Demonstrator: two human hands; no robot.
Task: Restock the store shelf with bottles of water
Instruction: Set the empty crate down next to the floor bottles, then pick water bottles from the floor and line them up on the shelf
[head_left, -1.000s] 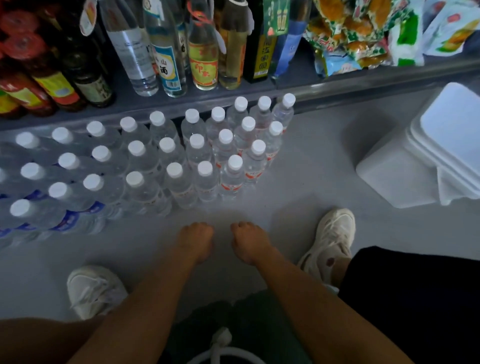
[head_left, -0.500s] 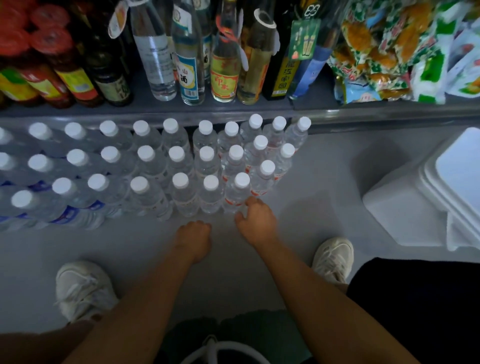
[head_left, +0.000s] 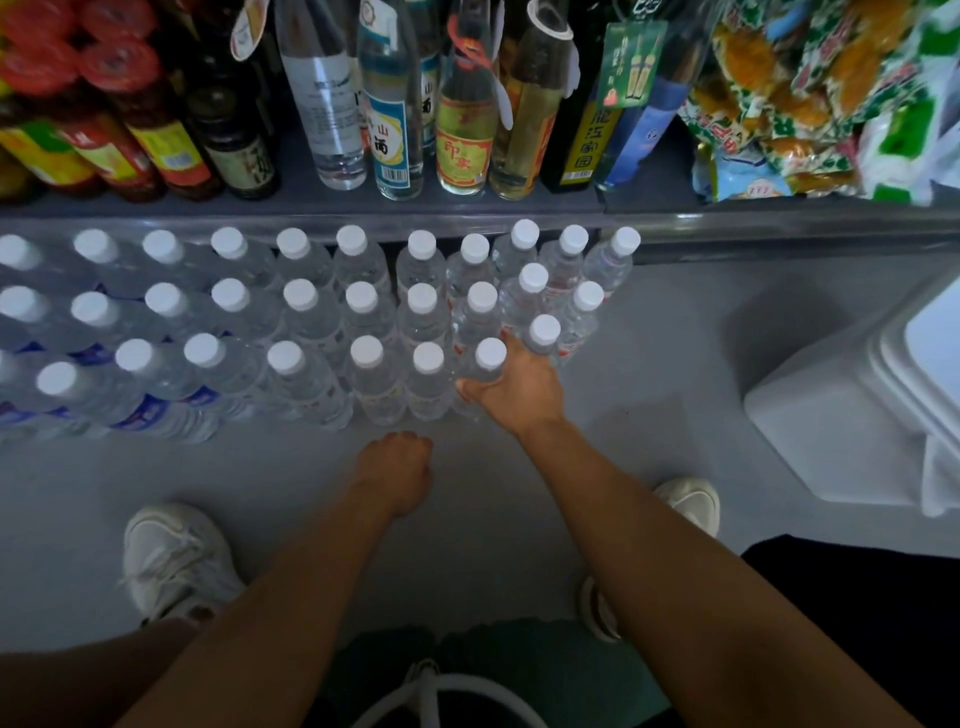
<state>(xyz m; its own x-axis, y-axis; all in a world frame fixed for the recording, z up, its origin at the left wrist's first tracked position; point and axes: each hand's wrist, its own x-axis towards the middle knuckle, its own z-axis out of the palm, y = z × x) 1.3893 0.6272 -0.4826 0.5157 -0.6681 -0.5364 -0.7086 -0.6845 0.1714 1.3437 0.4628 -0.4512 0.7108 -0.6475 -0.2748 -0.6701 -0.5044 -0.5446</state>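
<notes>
Three rows of clear plastic water bottles with white screw caps (head_left: 363, 353) stand packed cap to cap across the middle of the frame on the grey floor (head_left: 649, 374), right under the lip of the grey store shelf (head_left: 467, 213) in the upper part, likely staged there for stocking. The right hand (head_left: 511, 384) wraps its fingers round the shoulder of the front-row water bottle at the right end (head_left: 488, 358), a narrow grip below the cap, probably chosen because the end bottle is free on one side. The left hand (head_left: 397, 467) hangs just below the front row, curled into a loose fist and holding nothing. A white plastic box (head_left: 831, 415) sits at the right edge, well apart from the bottles.
</notes>
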